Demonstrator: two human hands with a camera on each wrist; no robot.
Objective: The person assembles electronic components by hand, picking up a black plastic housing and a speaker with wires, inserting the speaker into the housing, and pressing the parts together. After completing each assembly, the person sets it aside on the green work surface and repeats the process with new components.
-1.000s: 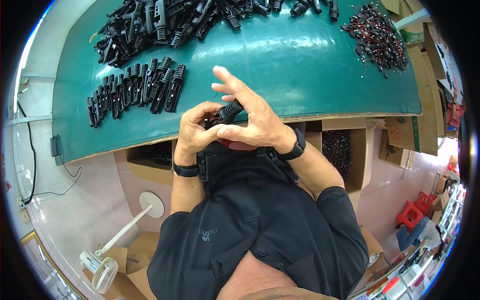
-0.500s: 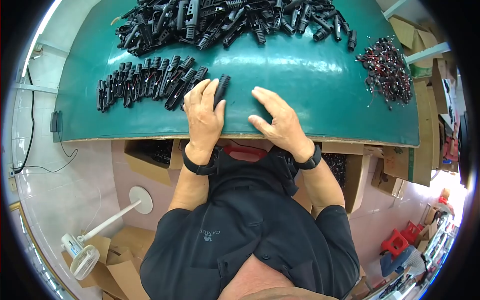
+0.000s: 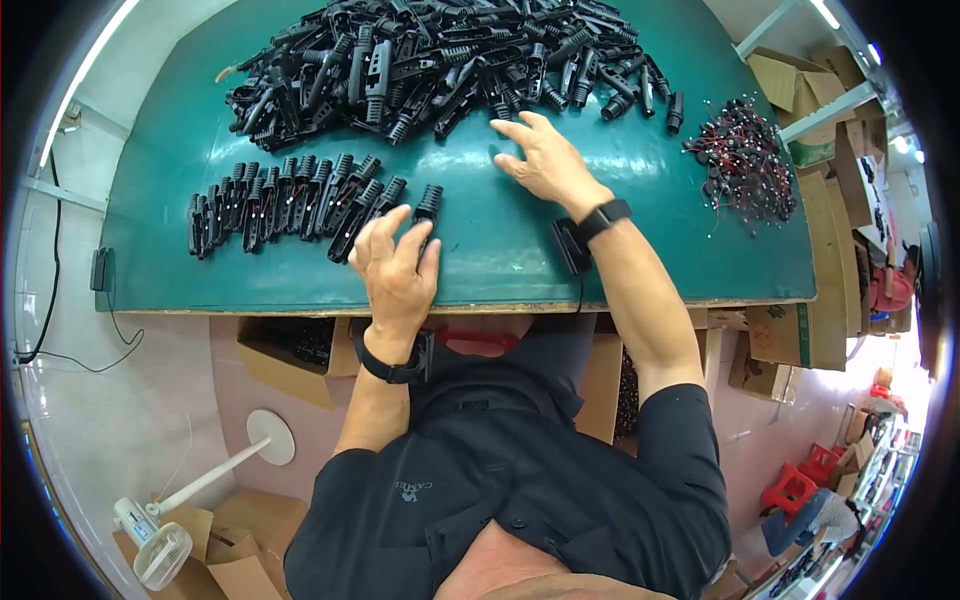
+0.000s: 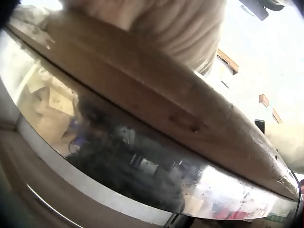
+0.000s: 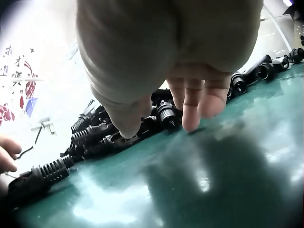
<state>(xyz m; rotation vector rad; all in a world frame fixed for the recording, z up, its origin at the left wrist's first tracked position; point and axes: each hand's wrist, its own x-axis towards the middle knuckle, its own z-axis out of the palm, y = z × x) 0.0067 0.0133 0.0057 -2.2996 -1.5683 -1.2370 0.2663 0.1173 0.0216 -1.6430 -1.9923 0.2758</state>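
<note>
My left hand (image 3: 393, 270) is at the near side of the table, fingers loosely bent, beside a black ribbed plastic housing (image 3: 430, 200). Its index finger and thumb overlap the lower end of that housing. In the right wrist view, the left fingertips (image 5: 6, 154) show just above the housing (image 5: 40, 178), which lies on the green top. Stretched toward a large pile of similar black housings (image 3: 440, 70), my right hand (image 3: 548, 165) has its fingers extended and thumb apart, holding nothing. The right wrist view has its fingertips (image 5: 191, 124) low in front of the pile.
A row of black housings (image 3: 270, 205) lies left of my left hand. Small wired parts (image 3: 745, 165) are heaped at the right. A black device (image 3: 571, 246) sits below the right wrist. The table's front edge (image 3: 480, 306) runs close to my body; cardboard boxes (image 3: 285, 365) stand underneath.
The ribbed housing, earlier held between both hands, now lies on the table at the row's right end. My right hand has moved forward toward the pile; the left stays near the housing.
</note>
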